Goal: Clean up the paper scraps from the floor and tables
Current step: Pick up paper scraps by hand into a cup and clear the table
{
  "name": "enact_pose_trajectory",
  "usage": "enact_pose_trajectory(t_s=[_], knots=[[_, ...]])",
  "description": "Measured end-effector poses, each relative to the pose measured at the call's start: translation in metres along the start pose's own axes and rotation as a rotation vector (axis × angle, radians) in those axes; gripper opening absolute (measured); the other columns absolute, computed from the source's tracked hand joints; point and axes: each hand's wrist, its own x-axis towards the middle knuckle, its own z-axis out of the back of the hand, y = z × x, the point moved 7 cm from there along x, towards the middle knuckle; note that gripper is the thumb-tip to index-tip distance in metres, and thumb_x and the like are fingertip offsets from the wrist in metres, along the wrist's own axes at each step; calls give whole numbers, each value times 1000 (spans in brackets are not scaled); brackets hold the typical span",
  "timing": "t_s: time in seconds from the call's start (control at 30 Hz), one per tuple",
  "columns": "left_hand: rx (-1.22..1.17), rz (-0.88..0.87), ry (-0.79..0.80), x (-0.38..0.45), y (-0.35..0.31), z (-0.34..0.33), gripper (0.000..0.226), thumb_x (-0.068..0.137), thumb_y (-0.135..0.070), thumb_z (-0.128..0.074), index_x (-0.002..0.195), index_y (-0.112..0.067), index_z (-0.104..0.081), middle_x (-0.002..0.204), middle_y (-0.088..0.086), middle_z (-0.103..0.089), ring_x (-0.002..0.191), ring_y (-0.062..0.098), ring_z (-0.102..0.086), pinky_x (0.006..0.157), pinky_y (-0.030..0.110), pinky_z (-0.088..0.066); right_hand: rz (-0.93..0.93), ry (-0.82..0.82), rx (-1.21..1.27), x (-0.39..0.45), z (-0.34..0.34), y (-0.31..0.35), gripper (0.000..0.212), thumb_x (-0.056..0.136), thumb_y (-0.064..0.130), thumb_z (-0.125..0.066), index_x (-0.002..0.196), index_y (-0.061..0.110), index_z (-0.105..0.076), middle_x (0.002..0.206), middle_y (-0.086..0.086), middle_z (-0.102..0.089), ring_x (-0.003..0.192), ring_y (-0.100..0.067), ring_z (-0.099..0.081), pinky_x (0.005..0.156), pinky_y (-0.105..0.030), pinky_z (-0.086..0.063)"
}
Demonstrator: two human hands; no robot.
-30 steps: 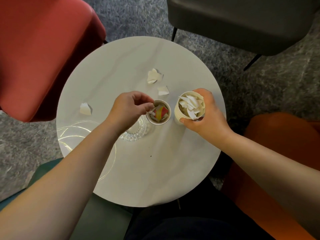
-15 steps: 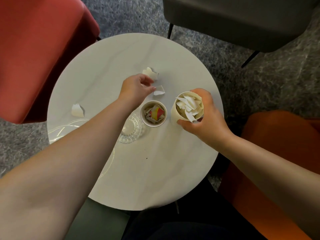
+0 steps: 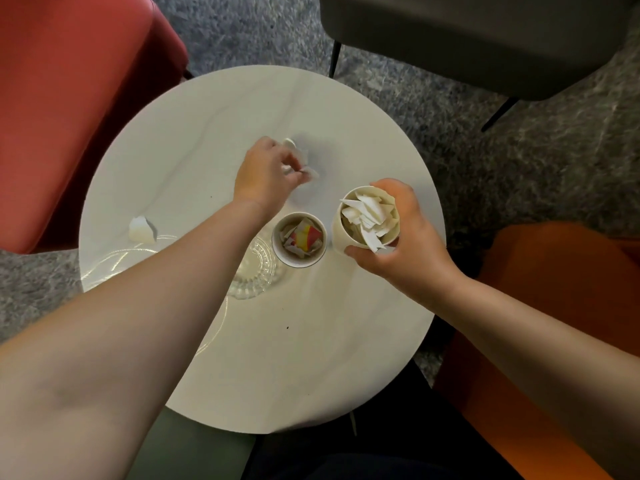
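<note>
Forearms crossed the near half of the round white table (image 3: 242,358), and beneath the left one sat a clear glass dish (image 3: 254,271). Just beyond it stood a small cup (image 3: 299,239) holding scraps, one of them red and yellow. Beside that, the right hand (image 3: 405,244) was wrapped round a taller paper cup (image 3: 367,220), already heaped with white scraps that poked above its rim.

Farther out, the left hand (image 3: 266,171) had its fingertips closed in a pinch on white paper scraps (image 3: 304,164) (the blur made it hard to say whether one piece or two was caught, or whether they were clear of the tabletop). A lone torn scrap (image 3: 142,230) lay well apart near the left edge. Beyond the table stood a red chair (image 3: 69,98) and a dark grey chair (image 3: 467,39), on grey carpet (image 3: 242,32).

The main risk, I judged, was overflow: the tall cup looked full, so pushing more in could tip loose pieces back out, or a thin scrap could slip from so light a pinch on the way across. The far-left scrap might also be forgotten.

No brand, label or legible writing showed anywhere.
</note>
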Motion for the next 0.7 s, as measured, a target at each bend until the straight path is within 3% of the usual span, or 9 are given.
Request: enact_pose_trajectory(t_s=[0.07, 0.17, 0.37, 0.5, 0.57, 0.7], knots=[[-109, 120, -107, 5, 10, 14, 21, 76, -38, -80, 72, -29, -62, 97, -6, -54, 84, 7, -53, 72, 11, -35, 1, 3, -2, 2, 0, 1, 72, 65, 28, -83, 117, 51, -38, 121, 11, -51, 111, -9, -55, 90, -41, -53], [-148, 255, -148, 15, 24, 21, 19, 78, -36, -80, 79, -25, -64, 111, 4, -59, 94, 15, -58, 79, 25, -45, 8, 4, -7, 4, 0, 4, 71, 65, 29, -83, 111, 58, -36, 120, 12, -51, 109, -8, -56, 89, -40, -53], [-9, 197, -81, 20, 18, 8, 28, 81, -29, -77, 96, -23, -55, 98, -2, -63, 88, 18, -60, 79, 34, -50, 8, 13, -1, 7, 1, 4, 70, 63, 33, -81, 110, 59, -37, 119, 12, -51, 108, -9, -56, 87, -40, -54], [-132, 239, -85, 16, 24, 7, 38, 80, -24, -79, 108, -25, -54, 89, -9, -60, 81, 11, -59, 70, 20, -46, 12, 14, -7, 6, 1, 4, 71, 64, 32, -81, 111, 60, -36, 120, 12, -51, 109, -8, -56, 89, -39, -54], [-125, 237, -49, 16, 26, 8, 32, 80, -20, -79, 107, -21, -62, 90, -7, -62, 82, 12, -59, 65, 10, -42, 16, 14, -17, 6, 0, 5, 71, 65, 31, -82, 112, 59, -36, 120, 12, -51, 108, -7, -56, 89, -37, -54], [-354, 296, -49, 1, 25, 22, 16, 82, -11, -76, 89, -19, -64, 84, -5, -65, 81, 18, -65, 74, 27, -56, 13, 12, -42, 7, -1, 5, 72, 66, 31, -83, 112, 59, -35, 120, 13, -51, 106, -5, -56, 86, -34, -55]])
